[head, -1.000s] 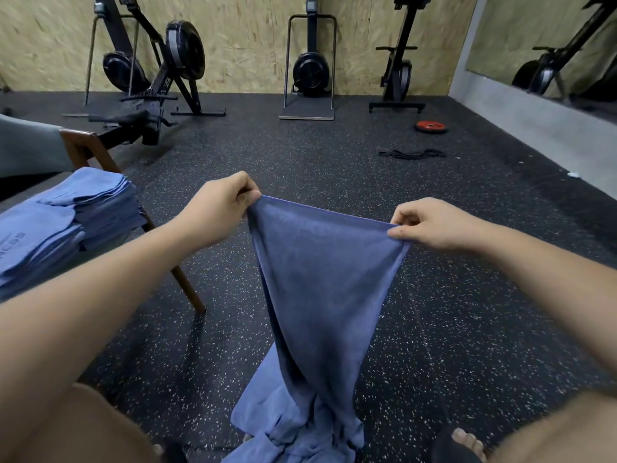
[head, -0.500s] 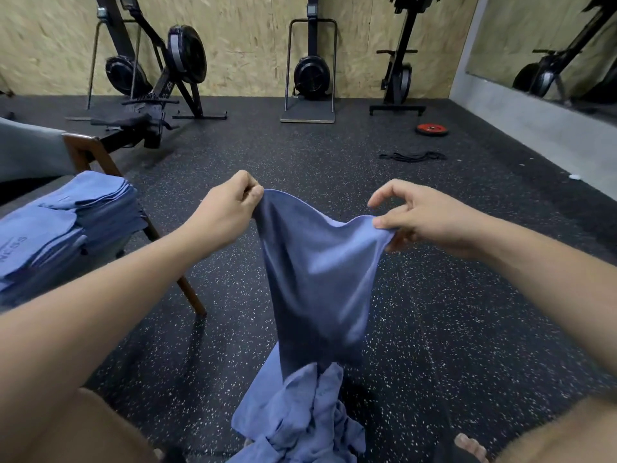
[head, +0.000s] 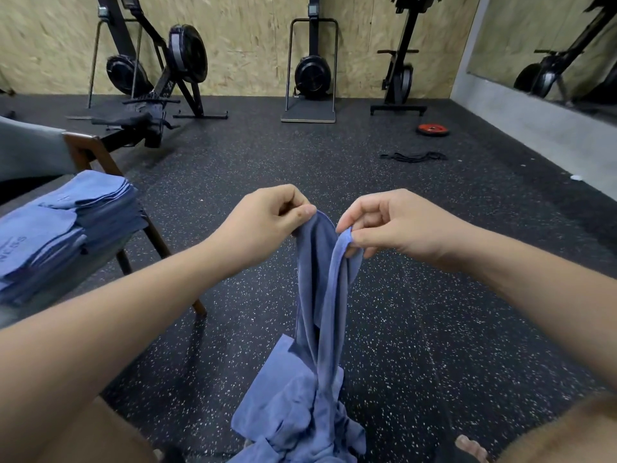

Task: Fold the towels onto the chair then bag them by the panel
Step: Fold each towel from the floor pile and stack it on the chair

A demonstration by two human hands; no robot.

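So, over on your left the folded stack (head: 63, 225) sits on the chair (head: 85, 152), and you're mid-fold on one more. Your left hand (head: 267, 222) pinches one top corner of the blue towel (head: 320, 295) and your right hand (head: 390, 225) pinches the other, corners nearly touching, with the cloth hanging down to the unfolded heap (head: 293, 412) on the floor (head: 450, 295). I'd say next you need those corners matched and the hanging half smoothed before it goes onto the stack, and bagging looks far off.
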